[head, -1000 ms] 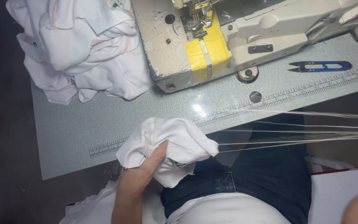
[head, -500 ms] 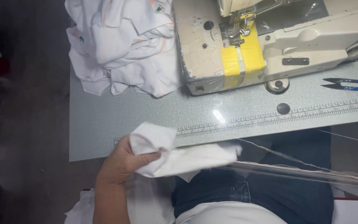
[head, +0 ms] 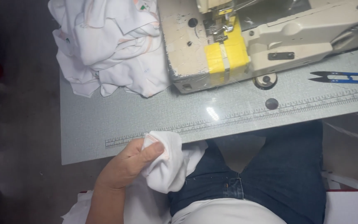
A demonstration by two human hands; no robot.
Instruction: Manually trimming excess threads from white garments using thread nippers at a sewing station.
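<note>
A: Which edges bounded the work surface, and where was there open room?

B: The pale grey textured sewing table [head: 117,124], with a ruler strip printed along its near edge, ended just above the person's lap. Bare tabletop lay between that edge and the cream industrial sewing machine with a yellow-taped bed [head: 228,45]. A heap of white knit garments [head: 104,45] filled the far left corner, touching the machine's base. Blue-handled thread snips [head: 344,77] lay at the right, well apart from the hand.

A: Was anything held in a container?

B: None was distinguishable; a white edge showed at lower right, its kind unclear.

A: How was the hand posed?

B: The left hand [head: 131,161] was at the near table edge, fingers and thumb clamped on a small white fabric piece with pale pink stitching [head: 166,164], which draped onto the dark blue jeans [head: 278,174]. The right hand was out of sight.
</note>
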